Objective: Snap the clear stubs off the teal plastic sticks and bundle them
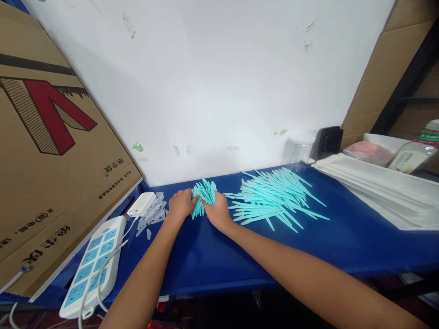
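A bunch of thin turquoise plastic sticks is gathered between my two hands near the white wall. My right hand is closed round its right side, thumb along the front. From the left, my left hand grips the bunch with curled fingers, its thumb against the sticks; the far fingertips are hidden. Some sticks slant out below and above the hands. To the right of my right hand lies a large loose pile of the same turquoise sticks. Small translucent pieces lie heaped to the left of my left hand.
A white power strip with cables and a small white box are at left, beside a big cardboard box. White sheets or bags, a clear jar and a bottle stand right on the blue-covered table.
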A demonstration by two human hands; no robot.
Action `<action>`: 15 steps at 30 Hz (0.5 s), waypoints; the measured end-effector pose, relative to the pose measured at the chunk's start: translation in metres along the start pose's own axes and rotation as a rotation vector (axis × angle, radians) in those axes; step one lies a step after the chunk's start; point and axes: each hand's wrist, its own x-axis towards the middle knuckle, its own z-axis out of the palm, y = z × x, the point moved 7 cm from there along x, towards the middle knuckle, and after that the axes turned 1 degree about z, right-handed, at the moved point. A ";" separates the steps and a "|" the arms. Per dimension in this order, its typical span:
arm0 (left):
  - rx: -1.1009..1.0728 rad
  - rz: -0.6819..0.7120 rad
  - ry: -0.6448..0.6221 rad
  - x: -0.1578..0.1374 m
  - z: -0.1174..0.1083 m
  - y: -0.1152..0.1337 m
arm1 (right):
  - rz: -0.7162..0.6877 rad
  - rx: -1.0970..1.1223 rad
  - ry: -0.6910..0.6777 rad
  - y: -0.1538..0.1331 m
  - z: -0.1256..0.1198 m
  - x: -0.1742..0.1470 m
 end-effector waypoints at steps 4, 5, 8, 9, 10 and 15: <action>-0.006 0.003 0.003 0.000 0.000 0.000 | 0.080 -0.165 -0.025 0.007 -0.007 0.011; -0.008 0.003 0.004 0.000 0.001 0.000 | 0.117 -0.219 -0.021 0.010 -0.010 0.016; -0.016 0.003 0.006 0.001 0.001 0.000 | 0.230 -0.377 -0.025 0.021 -0.020 0.030; -0.018 0.003 0.006 0.002 0.002 0.000 | 0.251 -0.423 -0.042 0.023 -0.021 0.035; -0.020 0.003 0.005 0.002 0.002 -0.001 | 0.262 -0.462 -0.067 0.024 -0.021 0.038; -0.034 -0.004 -0.003 0.004 0.003 -0.004 | 0.274 -0.594 -0.250 0.024 -0.015 0.044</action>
